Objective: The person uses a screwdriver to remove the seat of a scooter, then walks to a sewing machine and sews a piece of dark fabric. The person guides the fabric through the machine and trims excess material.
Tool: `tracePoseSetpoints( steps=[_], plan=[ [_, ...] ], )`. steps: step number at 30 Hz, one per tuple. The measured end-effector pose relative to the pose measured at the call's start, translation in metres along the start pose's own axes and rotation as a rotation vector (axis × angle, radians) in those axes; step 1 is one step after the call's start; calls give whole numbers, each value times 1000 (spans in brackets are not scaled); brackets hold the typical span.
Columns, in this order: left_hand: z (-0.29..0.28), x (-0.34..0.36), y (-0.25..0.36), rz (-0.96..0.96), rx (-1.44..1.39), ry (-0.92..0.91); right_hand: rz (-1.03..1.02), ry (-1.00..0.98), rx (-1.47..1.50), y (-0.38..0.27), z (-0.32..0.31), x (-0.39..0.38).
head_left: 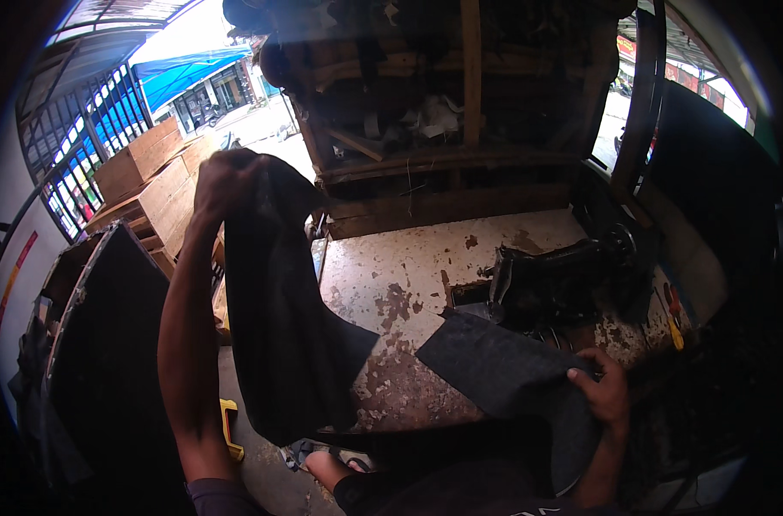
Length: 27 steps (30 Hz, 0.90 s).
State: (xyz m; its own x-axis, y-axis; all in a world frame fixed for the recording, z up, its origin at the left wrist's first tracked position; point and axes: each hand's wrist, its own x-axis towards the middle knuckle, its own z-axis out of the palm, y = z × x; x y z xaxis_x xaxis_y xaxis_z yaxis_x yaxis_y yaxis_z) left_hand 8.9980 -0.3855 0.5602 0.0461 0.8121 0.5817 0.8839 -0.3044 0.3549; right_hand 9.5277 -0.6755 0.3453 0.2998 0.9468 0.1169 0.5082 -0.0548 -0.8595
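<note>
A long piece of black fabric [275,310] stretches between my two hands. My left hand [228,182] is raised at the upper left, fingers closed on one end, so the cloth hangs down past the table's left side. Low on the right, my right hand [605,385] pinches the other part of the cloth, thumb on top, over the table's front edge. Two cut ends of the fabric lie on the worn tabletop [366,267], with a gap between them. Just beyond the right part stands a black sewing machine [564,275]. The fabric's low middle is dark and hard to make out.
A screwdriver with a yellow handle [674,331] lies right of the machine. Behind the table rises a dark wooden frame [452,202]. Wooden boxes [155,193] are stacked at the left, near a large black padded panel [107,361]. Something yellow [231,428] is on the floor.
</note>
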Motion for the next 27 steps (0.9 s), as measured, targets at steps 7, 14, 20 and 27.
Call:
tracePoseSetpoints(
  steps=[7,14,20,27],
  plan=[
    [-4,-92,128,711,-88,101,-94,16,-153,-3,-16,-3],
    [140,-346,135,573,120,-846,-124,247,-161,-16,-71,-22],
    [154,-426,127,229,-180,-658,-220,425,-117,-13,-83,-37],
    [124,-391,153,61,-588,-544,-477,52,193,-53,-41,-43]
  ],
)
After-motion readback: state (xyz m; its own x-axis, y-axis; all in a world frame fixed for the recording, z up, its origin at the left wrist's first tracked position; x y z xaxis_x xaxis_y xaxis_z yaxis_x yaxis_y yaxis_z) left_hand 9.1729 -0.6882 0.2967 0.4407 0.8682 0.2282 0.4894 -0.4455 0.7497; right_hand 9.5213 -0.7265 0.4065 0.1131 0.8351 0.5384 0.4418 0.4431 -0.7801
